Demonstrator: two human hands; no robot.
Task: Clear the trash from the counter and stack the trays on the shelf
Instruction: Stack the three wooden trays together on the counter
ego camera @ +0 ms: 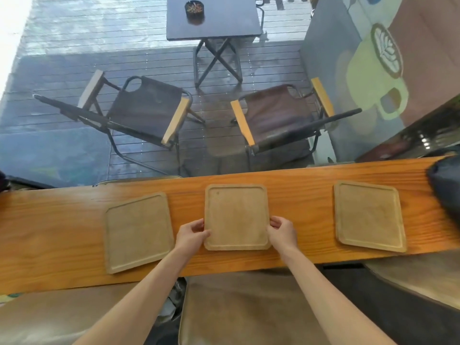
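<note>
The middle tray [236, 216] is lying flat on the wooden counter [62, 215], directly between both hands. The left hand [191, 235] is gripping its near-left edge, thumb over the rim; the right hand [282, 232] is gripping the near-right edge the same way.

Count: three trays are sitting in a row, well apart. The left tray [138, 231] and right tray [369, 215] are lying skewed. All are tan, square, round-cornered, with a shallow raised rim, nothing on them.

Beyond the glass: two folding chairs [149, 108], one dark table [211, 18] carrying an ashtray [194, 7].
</note>
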